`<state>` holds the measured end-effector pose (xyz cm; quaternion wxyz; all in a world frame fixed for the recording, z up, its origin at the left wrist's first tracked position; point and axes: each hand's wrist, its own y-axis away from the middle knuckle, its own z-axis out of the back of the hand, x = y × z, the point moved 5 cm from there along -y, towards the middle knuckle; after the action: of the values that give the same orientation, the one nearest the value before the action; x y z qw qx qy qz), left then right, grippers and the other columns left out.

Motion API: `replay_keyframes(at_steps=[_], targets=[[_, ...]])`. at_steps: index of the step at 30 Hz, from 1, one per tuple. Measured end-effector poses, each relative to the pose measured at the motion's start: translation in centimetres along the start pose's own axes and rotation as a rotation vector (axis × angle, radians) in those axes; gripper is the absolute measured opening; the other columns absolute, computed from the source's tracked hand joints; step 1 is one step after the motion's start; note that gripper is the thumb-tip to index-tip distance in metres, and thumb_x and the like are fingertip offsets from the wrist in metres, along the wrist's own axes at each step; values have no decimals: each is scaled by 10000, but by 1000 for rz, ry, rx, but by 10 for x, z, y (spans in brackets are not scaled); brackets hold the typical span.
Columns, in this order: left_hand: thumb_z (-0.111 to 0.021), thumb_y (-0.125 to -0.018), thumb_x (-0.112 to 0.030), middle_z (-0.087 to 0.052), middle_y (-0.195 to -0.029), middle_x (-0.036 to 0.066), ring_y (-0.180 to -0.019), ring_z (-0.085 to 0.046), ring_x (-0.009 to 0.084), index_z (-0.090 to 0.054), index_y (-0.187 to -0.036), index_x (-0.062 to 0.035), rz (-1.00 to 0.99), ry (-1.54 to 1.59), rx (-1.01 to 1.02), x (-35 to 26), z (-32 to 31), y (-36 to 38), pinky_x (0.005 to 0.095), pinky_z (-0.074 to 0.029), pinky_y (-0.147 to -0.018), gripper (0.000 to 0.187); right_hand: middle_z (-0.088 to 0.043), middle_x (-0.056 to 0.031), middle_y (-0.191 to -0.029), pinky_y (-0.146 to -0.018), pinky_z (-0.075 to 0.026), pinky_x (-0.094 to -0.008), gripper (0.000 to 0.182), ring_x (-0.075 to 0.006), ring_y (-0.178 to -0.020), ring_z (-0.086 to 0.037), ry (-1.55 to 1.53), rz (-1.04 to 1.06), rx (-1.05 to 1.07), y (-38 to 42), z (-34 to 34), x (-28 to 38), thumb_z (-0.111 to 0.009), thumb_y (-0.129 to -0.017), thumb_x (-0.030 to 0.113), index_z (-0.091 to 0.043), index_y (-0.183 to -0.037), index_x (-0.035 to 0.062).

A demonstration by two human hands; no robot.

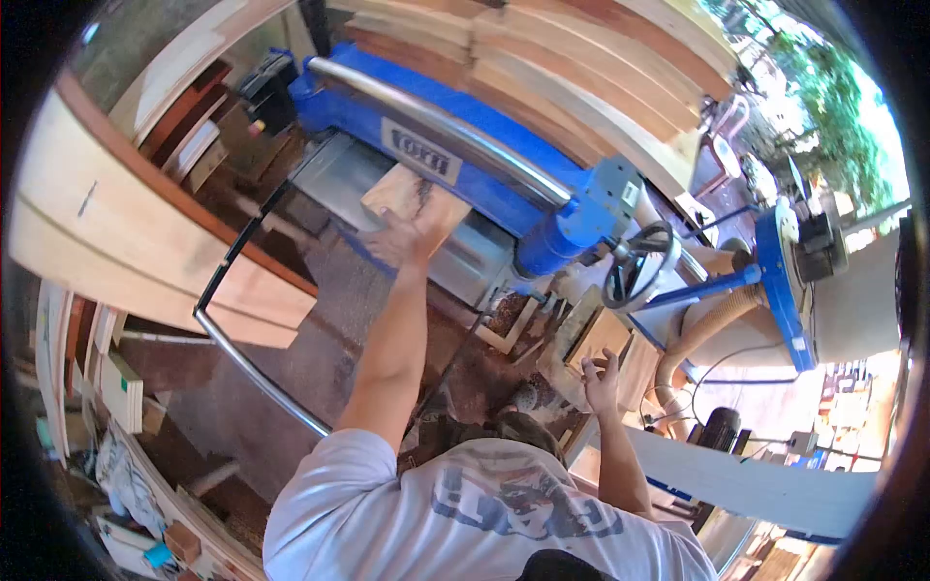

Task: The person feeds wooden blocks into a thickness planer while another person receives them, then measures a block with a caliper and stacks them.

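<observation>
My left hand (pixel 395 242) reaches forward to a wooden board (pixel 426 198) that lies on the metal bed of a blue thickness planer (pixel 417 116). Its fingers are stretched out and slightly smeared, against the near end of the board. The board's far end is hidden under the planer's head, and a dark streak runs along its face. On the right, my right hand (pixel 603 380) is raised with bent fingers spread apart and holds nothing. Just beyond those fingers a small board (pixel 601 339) rests on a wooden surface.
Thick planks (pixel 572 58) are stacked behind the planer. A bent metal bar (pixel 262 373) extends out from the bed on the left, near long wide boards (pixel 145 213). To the right are a handwheel (pixel 641 266), a ribbed hose (pixel 693 334) and a blue stand (pixel 783 281).
</observation>
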<state>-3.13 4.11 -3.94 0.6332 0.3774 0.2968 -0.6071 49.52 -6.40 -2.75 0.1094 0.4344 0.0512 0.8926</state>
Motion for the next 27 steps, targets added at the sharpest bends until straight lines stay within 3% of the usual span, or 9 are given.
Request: replay_keyframes(at_steps=[5,6,8,10,11,12,15,19,27], targets=[[-386,-937,-626,-495,-1233,322,-1127,-521,464,-252,-1403,129,107,-155,29,1,1,-1,523,-423,-965,897,-647,-178,-1009,-750,-522,-363,583,-258,-835,-657,24,-138,-65,59,20,-66,-680,-869,308,-454,-1305,-6],[-400,-963,-561,-514,-1210,315,-1077,-564,441,-317,-1377,115,43,-206,-80,18,-13,-15,516,-484,-899,797,-644,-173,-1014,-750,-526,-349,583,-247,-855,-657,44,-160,-60,74,22,-100,-688,-874,293,-438,-1301,-14],[-441,-982,-407,-485,-1318,290,-1151,-561,380,-445,-1307,97,-490,-880,326,52,-40,-50,473,-510,-887,600,-643,-210,-1078,-822,-526,-366,634,-293,-979,-652,164,-293,-75,114,26,-175,-713,-850,333,-439,-1285,-38],[-472,-968,-338,-510,-1313,260,-1153,-543,339,-478,-1312,85,-72,789,683,44,2,-8,479,-482,-935,545,-628,-235,-1135,-858,-518,-387,681,-330,-1011,-647,201,-482,-48,150,38,-209,-719,-826,384,-445,-1284,-38],[-495,-954,-363,-540,-1239,243,-1094,-542,319,-470,-1315,98,116,728,524,33,50,41,474,-471,-949,586,-621,-247,-1164,-876,-513,-398,705,-348,-1026,-644,215,-566,-13,167,45,-224,-722,-814,409,-447,-1284,-39],[-542,-937,-401,-524,-1273,239,-1103,-542,323,-476,-1294,114,-76,462,426,98,47,-7,453,-464,-961,630,-608,-266,-1180,-908,-494,-414,721,-372,-1074,-615,177,-657,-48,181,53,-249,-731,-795,427,-464,-1259,-56],[-616,-906,-387,-329,-1463,293,-1301,-419,381,-246,-1464,81,-173,11,246,108,165,103,460,-392,-1042,816,-577,-298,-1226,-980,-452,-447,814,-413,-1169,-560,112,-814,-75,181,57,-326,-754,-742,490,-464,-1255,-72],[-582,-937,-214,-307,-1470,286,-1360,-327,387,-262,-1451,78,-558,-400,311,108,253,224,471,-281,-1117,672,-511,-309,-1305,-1035,-409,-457,988,-407,-1260,-481,183,-793,-9,100,81,-390,-768,-691,567,-377,-1365,-39],[-646,-889,-270,-280,-1419,281,-1270,-355,436,-296,-1446,9,-1124,-1008,514,149,313,319,526,-285,-1073,715,-358,-308,-1432,-1116,-312,-462,1295,-430,-1325,-375,454,-709,-130,-109,153,-510,-863,-569,549,-173,-1448,-106]])
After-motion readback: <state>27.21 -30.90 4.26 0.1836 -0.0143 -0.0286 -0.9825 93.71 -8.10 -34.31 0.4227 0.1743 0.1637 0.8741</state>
